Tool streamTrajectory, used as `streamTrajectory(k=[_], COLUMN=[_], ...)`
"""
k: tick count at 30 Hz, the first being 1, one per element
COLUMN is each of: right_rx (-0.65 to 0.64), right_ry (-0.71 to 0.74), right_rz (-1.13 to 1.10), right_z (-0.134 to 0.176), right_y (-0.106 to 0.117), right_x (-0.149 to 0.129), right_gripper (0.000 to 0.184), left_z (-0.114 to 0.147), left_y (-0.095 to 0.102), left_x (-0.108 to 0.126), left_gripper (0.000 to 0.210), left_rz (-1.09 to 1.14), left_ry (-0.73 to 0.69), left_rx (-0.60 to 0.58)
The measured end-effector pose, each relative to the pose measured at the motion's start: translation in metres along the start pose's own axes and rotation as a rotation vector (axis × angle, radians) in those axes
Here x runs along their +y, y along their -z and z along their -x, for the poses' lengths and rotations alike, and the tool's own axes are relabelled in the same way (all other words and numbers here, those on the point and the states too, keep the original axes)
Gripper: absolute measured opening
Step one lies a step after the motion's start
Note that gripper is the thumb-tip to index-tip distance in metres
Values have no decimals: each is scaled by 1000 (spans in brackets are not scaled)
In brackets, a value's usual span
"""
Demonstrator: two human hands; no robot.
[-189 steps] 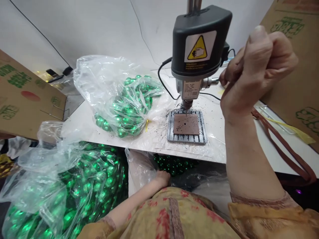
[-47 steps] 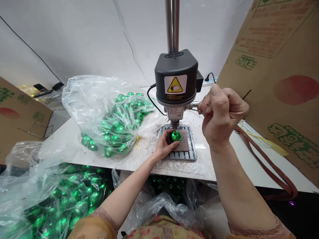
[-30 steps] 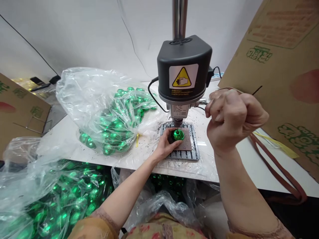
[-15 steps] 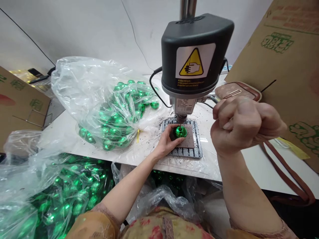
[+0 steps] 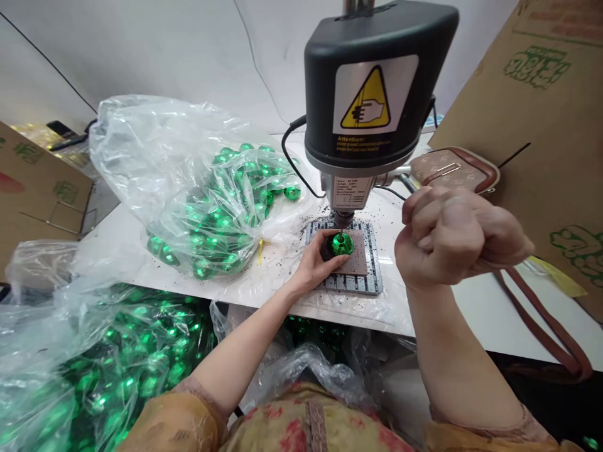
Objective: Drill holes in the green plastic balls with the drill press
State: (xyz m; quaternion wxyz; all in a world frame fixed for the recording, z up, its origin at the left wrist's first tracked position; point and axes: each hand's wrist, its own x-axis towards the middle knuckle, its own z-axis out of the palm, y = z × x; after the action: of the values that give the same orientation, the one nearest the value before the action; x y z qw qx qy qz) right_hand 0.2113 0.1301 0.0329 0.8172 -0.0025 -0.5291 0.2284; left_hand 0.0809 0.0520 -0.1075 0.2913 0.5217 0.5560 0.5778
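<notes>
Thumb and fingers of my left hand (image 5: 311,262) are closed around a shiny green faceted ball (image 5: 341,244). The ball rests on a brown square pad (image 5: 358,257) over the slotted metal base (image 5: 375,282) of a small drill press (image 5: 372,113). The thin bit meets the top of the ball at its dark hole; how deep it goes I cannot tell. My right hand (image 5: 455,238) is a fist at the right of the machine, wrapped on the end of the drill press lever (image 5: 409,182), whose grip the fingers hide.
A tied clear plastic bag (image 5: 155,163) of green balls lies on the white table (image 5: 282,295) at left. Another open bag (image 5: 127,364) of them sits below the edge. Dark shavings surround the base. A brown purse (image 5: 452,169) and cardboard boxes (image 5: 532,138) stand at right.
The view has shifted slightly, so the drill press head appears higher and larger. Both hands keep their grips, with the ball still under the bit.
</notes>
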Motion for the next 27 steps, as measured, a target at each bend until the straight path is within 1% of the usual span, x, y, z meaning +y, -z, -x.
streamTrajectory(k=[4, 6, 8, 11, 15, 18, 21, 25, 26, 27], right_rx=[-98, -99, -38, 43, 14, -14, 8, 70, 78, 83], right_ry=[96, 114, 60, -109, -195, -203, -199, -217, -221, -222], right_rz=[-52, -62, -48, -19, 11, -3, -38, -27, -15, -5], right_z=[5, 6, 2, -15, -41, -50, -49, -46, -46, -46], right_y=[7, 7, 3, -10, -23, -26, -28, -30, -30, -30], right_x=[5, 5, 1, -6, -10, -9, -8, -9, -10, -10], right_gripper=[43, 42, 44, 48, 46, 44, 42, 38, 38, 39], left_z=[1, 1, 0, 0, 6, 19, 36, 62, 70, 79], left_y=[1, 1, 1, -1, -1, 2, 4, 9, 11, 14], left_x=[-1, -1, -1, 2, 9, 12, 12, 22, 26, 31], left_gripper=[56, 55, 56, 57, 55, 53, 52, 48, 46, 44], left_rz=[8, 2, -3, 7, -7, -101, -123, -123, -143, -160], left_ry=[-8, -9, -7, 8, 3, -17, -92, -157, -165, -177], left_rx=[-7, -13, -8, 30, 119, 220, 261, 250, 218, 160])
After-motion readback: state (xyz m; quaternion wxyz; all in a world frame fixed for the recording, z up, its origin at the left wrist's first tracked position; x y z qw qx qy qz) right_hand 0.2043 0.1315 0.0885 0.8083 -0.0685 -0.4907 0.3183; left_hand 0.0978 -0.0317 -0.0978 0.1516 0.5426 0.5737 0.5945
